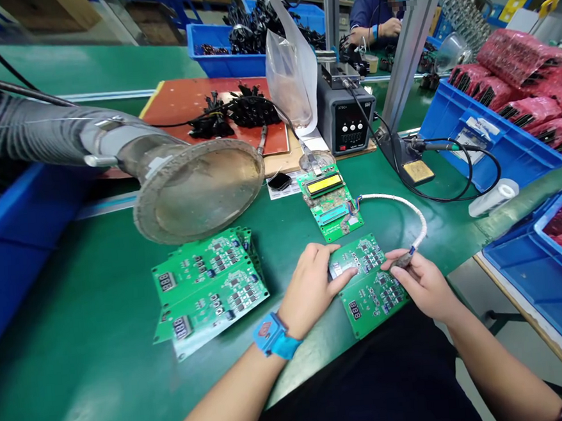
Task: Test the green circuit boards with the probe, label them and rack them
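Observation:
A green circuit board panel (371, 299) with two three-digit displays lies before me at the table's front edge. My left hand (313, 279), a blue strap on its wrist, grips the panel's left side, thumb on top. Between the fingers of my right hand (423, 284) is a probe connector (401, 260), held at the board's right part; its tip is hidden. From it a white sleeved cable (413, 209) curves back to a green tester board (333, 200) with a yellow-lit screen and a teal socket. Left of my left hand rests a stack of similar circuit boards (214, 286).
A fume extractor hood (197, 190) hangs over the stack. Behind stand a soldering station (348, 116) and an iron in its holder (415, 162). Blue bins with pink-wrapped boards (528, 65) are at right, a blue bin (14, 255) at left. Across the bench, a person (377, 11) works.

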Demonstrator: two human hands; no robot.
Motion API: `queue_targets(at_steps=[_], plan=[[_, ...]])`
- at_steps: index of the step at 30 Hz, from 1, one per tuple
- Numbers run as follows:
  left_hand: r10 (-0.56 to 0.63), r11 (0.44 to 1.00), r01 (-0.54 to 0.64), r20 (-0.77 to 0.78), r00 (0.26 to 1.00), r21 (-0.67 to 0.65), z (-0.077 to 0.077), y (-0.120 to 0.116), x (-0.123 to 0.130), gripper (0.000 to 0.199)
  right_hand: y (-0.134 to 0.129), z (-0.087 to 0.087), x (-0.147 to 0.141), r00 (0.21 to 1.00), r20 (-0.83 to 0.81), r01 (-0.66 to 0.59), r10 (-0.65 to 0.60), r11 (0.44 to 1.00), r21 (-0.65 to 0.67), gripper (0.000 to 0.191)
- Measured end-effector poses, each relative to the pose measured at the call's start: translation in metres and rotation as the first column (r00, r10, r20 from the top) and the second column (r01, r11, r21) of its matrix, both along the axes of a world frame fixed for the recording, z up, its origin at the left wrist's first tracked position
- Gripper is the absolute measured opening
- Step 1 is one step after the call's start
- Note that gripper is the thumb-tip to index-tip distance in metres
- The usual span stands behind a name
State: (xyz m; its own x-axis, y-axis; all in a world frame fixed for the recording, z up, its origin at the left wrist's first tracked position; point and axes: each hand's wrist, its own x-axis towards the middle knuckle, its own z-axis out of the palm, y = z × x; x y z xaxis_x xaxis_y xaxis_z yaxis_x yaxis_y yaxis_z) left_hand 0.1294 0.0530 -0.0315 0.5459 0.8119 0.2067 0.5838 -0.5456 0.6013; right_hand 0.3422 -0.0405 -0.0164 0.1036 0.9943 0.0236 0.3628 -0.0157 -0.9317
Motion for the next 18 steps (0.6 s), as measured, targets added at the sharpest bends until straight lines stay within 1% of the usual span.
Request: queue_targets(at_steps=[5,10,13,18], plan=[[-0.002,1.000,0.002,0.011,1.000,0.008,-0.001,0.000,0.000,0.043,-0.001,-0.003,0.000,1.000,-0.012,0.002,-0.002,1.000,0.016,0.020],[-0.006,1.000,0.006,0.000,1.000,0.007,-0.001,0.000,0.000,0.043,-0.002,-0.006,-0.001,1.000,0.023,0.001,-0.002,1.000,0.029,0.019],[-0.009,1.000,0.009,0.004,1.000,0.006,0.000,0.000,0.000,0.042,-0.003,-0.003,-0.001,0.998,0.067,-0.012,0.009,0.999,0.042,0.020],[-0.009,1.000,0.009,0.023,1.000,0.002,-0.001,0.000,0.000,0.042,-0.001,0.007,0.000,0.982,0.169,-0.089,0.082,0.995,0.038,0.024]])
